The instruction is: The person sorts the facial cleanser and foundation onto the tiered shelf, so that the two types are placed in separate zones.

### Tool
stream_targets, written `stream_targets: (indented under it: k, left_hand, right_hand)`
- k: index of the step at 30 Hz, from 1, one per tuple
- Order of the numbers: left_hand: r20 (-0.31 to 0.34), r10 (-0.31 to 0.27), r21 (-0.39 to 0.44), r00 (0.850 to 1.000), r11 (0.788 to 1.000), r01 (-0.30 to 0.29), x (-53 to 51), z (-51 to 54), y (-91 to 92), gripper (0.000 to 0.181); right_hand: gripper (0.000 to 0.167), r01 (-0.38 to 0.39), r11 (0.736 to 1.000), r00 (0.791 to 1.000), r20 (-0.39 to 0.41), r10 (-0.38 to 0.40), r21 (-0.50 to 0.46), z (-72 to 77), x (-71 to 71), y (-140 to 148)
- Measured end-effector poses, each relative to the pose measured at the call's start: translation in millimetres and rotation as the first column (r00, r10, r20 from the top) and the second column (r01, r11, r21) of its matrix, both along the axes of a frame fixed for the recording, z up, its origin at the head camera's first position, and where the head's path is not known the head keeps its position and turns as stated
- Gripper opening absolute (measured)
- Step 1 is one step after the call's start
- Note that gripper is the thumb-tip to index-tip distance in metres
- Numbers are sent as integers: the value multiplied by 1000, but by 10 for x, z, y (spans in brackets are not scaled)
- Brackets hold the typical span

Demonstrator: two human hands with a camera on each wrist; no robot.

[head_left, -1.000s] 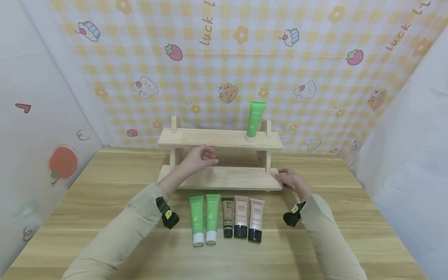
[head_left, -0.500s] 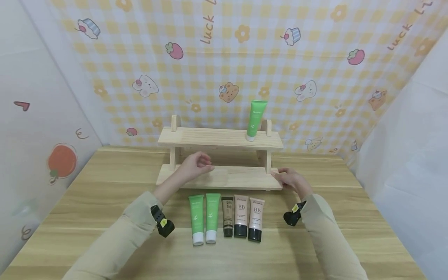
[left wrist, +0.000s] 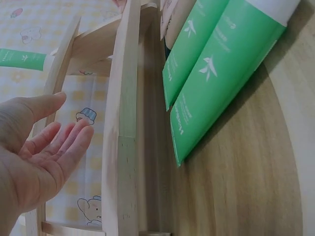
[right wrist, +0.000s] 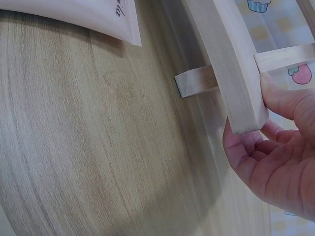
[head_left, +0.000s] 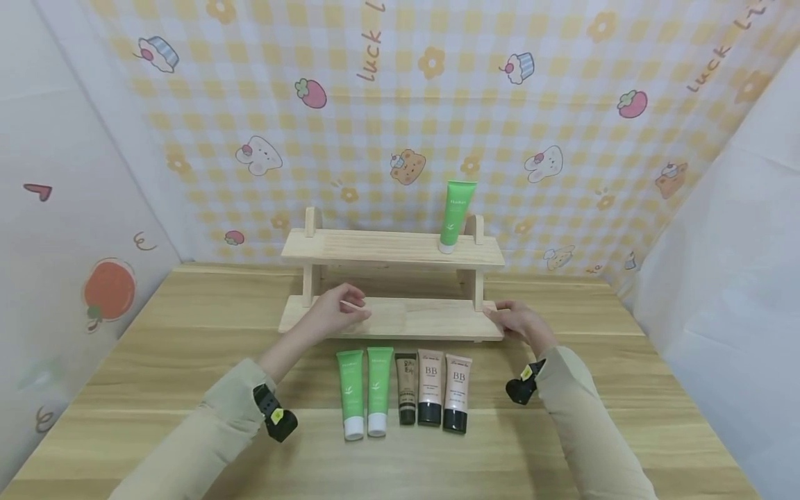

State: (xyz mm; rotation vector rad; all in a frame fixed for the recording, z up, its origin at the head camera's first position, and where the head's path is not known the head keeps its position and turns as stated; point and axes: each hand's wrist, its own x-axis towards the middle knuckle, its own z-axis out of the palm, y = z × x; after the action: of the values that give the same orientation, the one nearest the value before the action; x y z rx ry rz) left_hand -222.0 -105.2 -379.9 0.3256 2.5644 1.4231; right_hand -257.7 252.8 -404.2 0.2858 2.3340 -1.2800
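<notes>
A two-tier wooden shelf [head_left: 431, 319] stands at the back of the table. My right hand [head_left: 520, 323] grips the right end of its lower board; in the right wrist view the thumb lies on top and the fingers curl beneath. Over the left part of that board hovers my left hand [head_left: 336, 311], its fingers loosely bent around nothing. A green tube [head_left: 457, 215] stands upright on its white cap at the right of the upper board. In front of the shelf lie two green tubes [left wrist: 221, 73], a small brown tube [head_left: 406, 389] and two pinkish BB cream tubes [head_left: 430, 382].
A yellow checked cloth [head_left: 375, 139] with cartoon prints hangs behind the shelf. White sheets [head_left: 719, 278] close off both sides. The wood-grain table [head_left: 237, 312] extends around the shelf and the row of tubes.
My left hand has drawn back from near the upper board, moving down and to the left over the lower board. The right hand keeps its hold on the shelf, and the tubes stay put.
</notes>
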Motion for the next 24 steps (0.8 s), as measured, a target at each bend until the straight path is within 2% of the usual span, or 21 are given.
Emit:
stream_targets:
  k: [5,10,19,24]
  left_hand:
    - [13,-11,12,1000,1000,10,71,-10,-36,43]
    - [32,-16,-25,999,1000,17,170,-13,-73,43]
    - [1,-53,-90,999,995,52,359,-58,-145,43]
    - [18,-35,-107,999,994,37,430,-69,-156,45]
  right_hand:
    - [64,-4,1000,1000,-2,4,-3,8,-1,4]
    - [63,10,1000,1000,3,-10,7,17,7,-15]
    - [63,0,1000,1000,7,0,10,28,20,-29]
    - [62,5,1000,1000,0,-5,23,17,21,-24]
